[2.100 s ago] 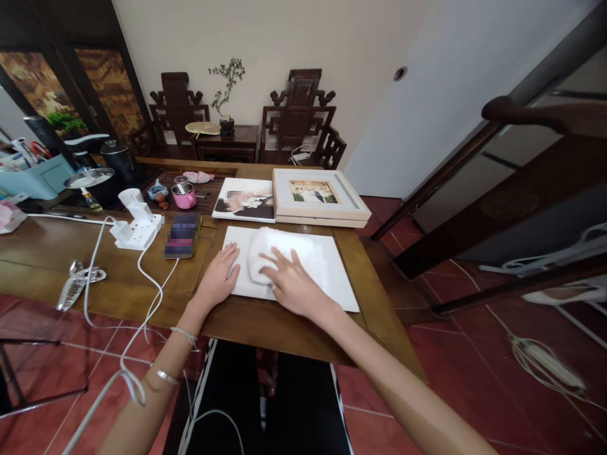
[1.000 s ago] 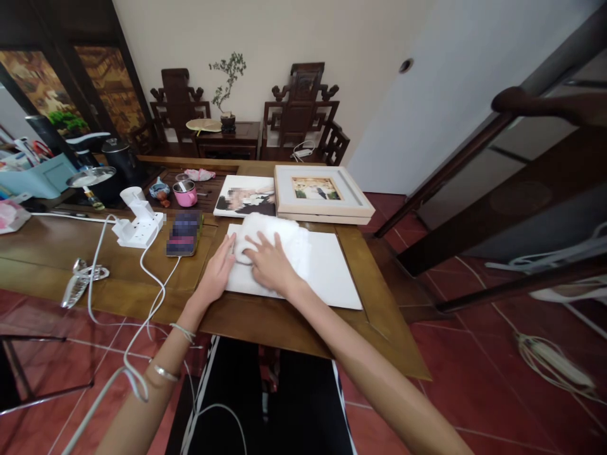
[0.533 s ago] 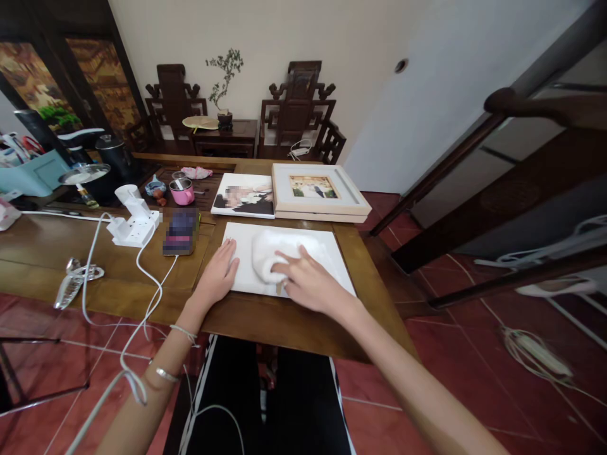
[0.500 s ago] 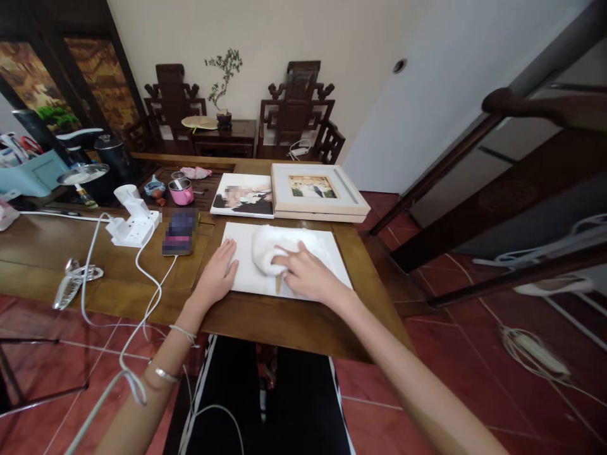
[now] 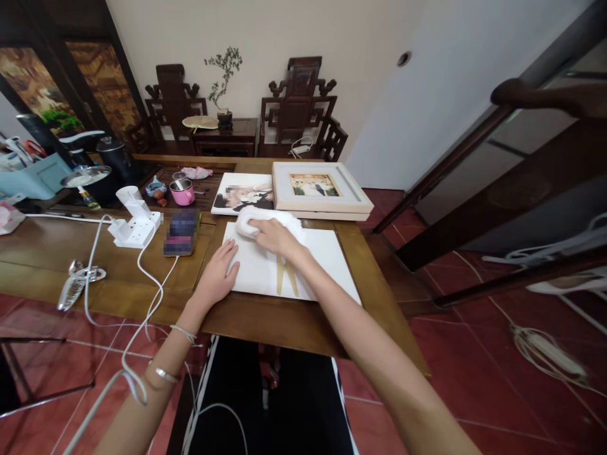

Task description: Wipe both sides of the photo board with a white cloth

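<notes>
A white board [image 5: 322, 265] lies flat near the table's front edge, with a tan, two-legged shape on its lower part. My left hand [image 5: 219, 272] rests on the board's left edge, fingers stretched out and holding nothing. Bunched under my right hand [image 5: 279, 240] is a white cloth [image 5: 246, 222], gripped by the fingers and pressed on the board's far left part. Part of the cloth is hidden under the hand. Just behind the board are a photo print [image 5: 244, 191] and a pale wooden picture frame [image 5: 351, 201].
To the left are a phone [image 5: 181, 232] on a cable, a white power strip [image 5: 140, 230], a clear hair clip [image 5: 76, 284] and a pink cup [image 5: 183, 192]. White cables hang over the front edge of the wooden table [image 5: 379, 309]. A dark chair [image 5: 450, 208] stands at the right.
My right hand has slid the cloth away from me and to the left, uncovering more of the board and its tan shape. My left hand has stayed in place.
</notes>
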Available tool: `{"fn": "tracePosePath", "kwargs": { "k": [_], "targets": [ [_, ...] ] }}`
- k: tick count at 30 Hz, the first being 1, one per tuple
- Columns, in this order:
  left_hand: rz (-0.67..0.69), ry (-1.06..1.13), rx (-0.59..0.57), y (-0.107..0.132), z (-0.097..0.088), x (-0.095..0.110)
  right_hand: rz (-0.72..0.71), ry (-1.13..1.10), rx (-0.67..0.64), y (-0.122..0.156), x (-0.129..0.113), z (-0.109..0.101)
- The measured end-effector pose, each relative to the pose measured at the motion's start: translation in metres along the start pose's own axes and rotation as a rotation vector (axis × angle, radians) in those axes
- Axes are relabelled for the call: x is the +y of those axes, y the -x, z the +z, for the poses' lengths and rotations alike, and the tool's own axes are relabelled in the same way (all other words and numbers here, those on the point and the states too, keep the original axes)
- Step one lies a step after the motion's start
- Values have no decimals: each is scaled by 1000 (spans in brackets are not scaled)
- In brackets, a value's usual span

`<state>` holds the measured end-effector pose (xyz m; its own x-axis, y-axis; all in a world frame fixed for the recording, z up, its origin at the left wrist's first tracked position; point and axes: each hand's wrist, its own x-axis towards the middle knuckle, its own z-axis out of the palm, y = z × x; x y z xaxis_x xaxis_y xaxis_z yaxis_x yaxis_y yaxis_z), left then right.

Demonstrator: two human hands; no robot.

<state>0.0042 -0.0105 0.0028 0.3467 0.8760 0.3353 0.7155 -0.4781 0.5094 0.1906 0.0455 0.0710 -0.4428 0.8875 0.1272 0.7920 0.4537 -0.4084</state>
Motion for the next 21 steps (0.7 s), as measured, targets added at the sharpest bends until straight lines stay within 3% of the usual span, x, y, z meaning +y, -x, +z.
{"fn": "tracePosePath", "kwargs": {
  "k": [4,8,11,16,18,21],
  "targets": [
    [2,6,7,0,1,0,94,6,47,43,52,-21],
    [1,11,8,0,1,0,143,42,104,100,86,-22],
    [6,-6,13,0,1,-1,15,61,100,149,78,-16],
    [20,-8,6,-1,1,-2,-107,7,-27,211,38,-20],
    [21,-9,6,-1,1,-2,-110,-4,-59,217,34,-23],
    [25,-12,4,-1,0,-1,-78,-1,-44,201,45,-24]
  ]
}}
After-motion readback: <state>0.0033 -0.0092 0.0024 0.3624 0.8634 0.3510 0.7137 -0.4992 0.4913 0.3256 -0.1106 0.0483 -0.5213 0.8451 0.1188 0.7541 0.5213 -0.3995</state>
